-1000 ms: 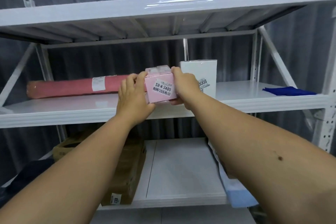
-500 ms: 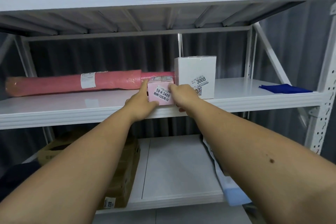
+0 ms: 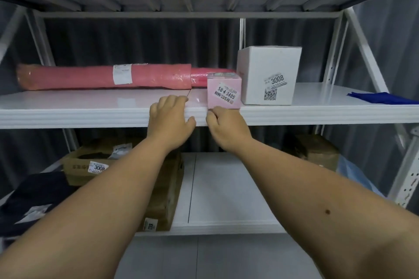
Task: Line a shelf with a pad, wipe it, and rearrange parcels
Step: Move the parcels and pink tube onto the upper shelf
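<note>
Left hand, right hand loosely curled, empty; small pink parcel upright, label "58-4-3405".

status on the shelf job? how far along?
Done: pink box set on the middle shelf beside the white box. In hand: nothing; left hand and right hand at the shelf edge. Left: no pad visible; blue cloth lies unused.
</note>
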